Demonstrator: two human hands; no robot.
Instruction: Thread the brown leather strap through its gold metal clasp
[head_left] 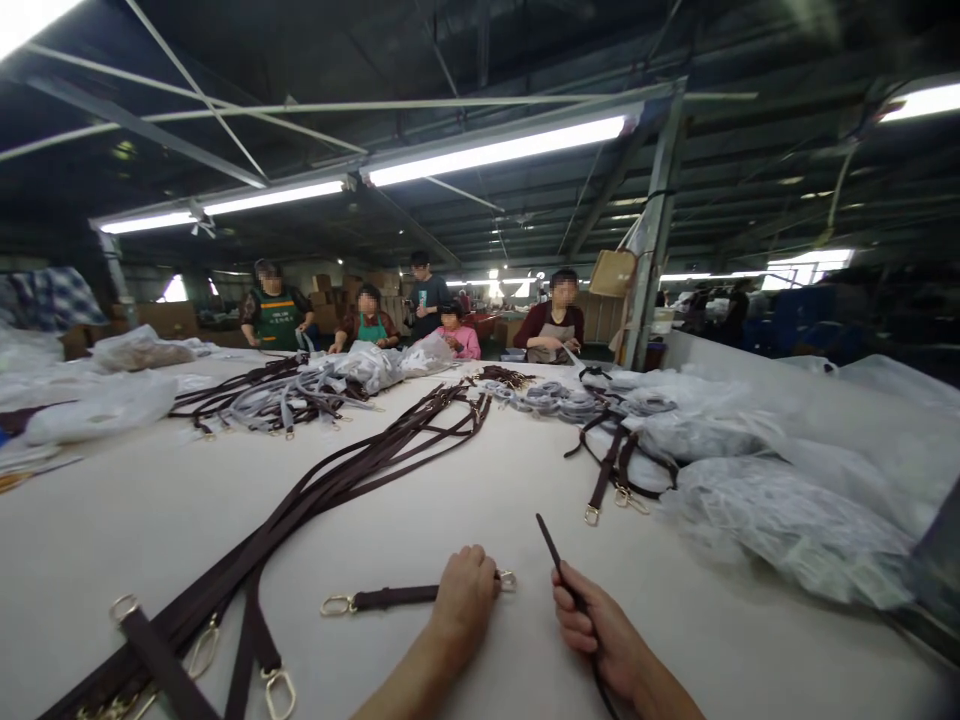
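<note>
- short strap [394,598] under the left hand [465,592]: dark brown, leather-like, matt; its clasp [335,605] is shiny gold-toned metal
- thin strip [553,548] in the right hand [600,625]: dark, smooth, faintly glossy
- long straps [352,470] left of the short strap: same dark brown material, with polished gold metal rings [279,692]
- table [450,520]: pale, smooth, matt
- bags [787,520] right of the short strap: thin clear plastic, crinkled, glossy

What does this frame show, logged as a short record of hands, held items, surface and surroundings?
left hand: pressed on a short dark strap with brass clasps
right hand: grips a thin dark strap, its end pointing up
surface: pale table
nearby: bundle of long dark straps, plastic bags
background: seated workers at the far edge
</note>
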